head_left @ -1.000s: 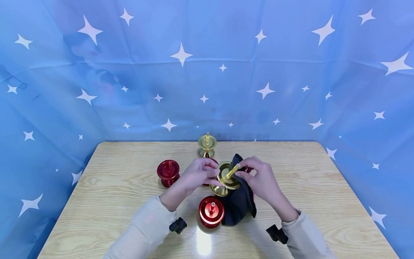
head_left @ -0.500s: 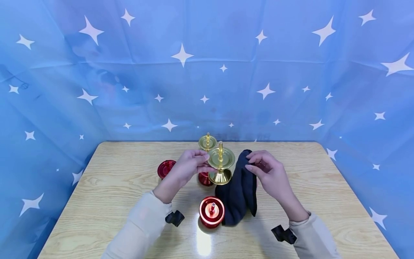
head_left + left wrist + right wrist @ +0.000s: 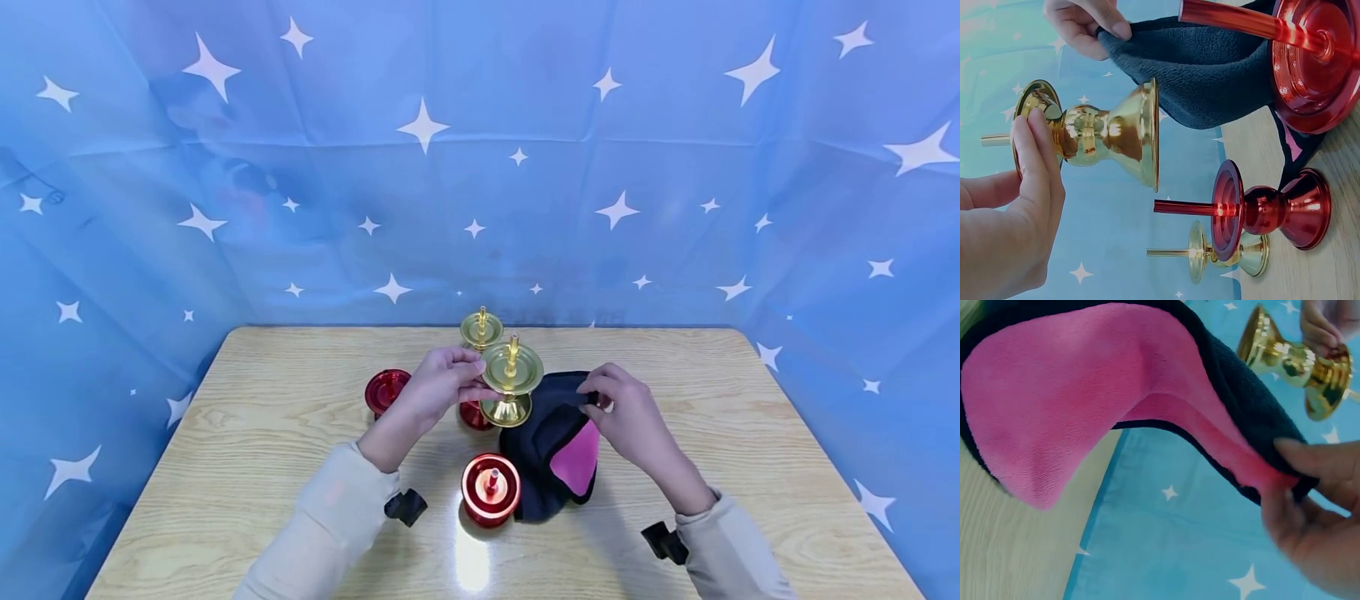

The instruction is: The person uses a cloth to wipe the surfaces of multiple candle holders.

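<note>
My left hand (image 3: 442, 387) holds a shiny gold candlestick (image 3: 1124, 134) by its upper dish, and the left wrist view shows its base off the table. The candlestick's thin tube (image 3: 513, 354) points up from the dish. To its right, my right hand (image 3: 626, 412) pinches a corner of a two-sided cloth (image 3: 536, 446). One face of the cloth is black; the pink face (image 3: 1066, 387) shows widely in the right wrist view. The lower part of the cloth droops to the table beside a red candlestick (image 3: 491, 492).
Behind the lifted candlestick stand another red candlestick (image 3: 1266, 209) and a second gold one (image 3: 1197, 253). A further red candlestick (image 3: 386, 390) is partly covered by the left forearm. The wooden table (image 3: 750, 483) ends at a blue curtain (image 3: 480, 167) with white stars.
The gold candlestick went from tilted, with the cloth against its tube, to upright and farther back. My right hand moved away rightward, and the cloth has turned to expose some pink.
</note>
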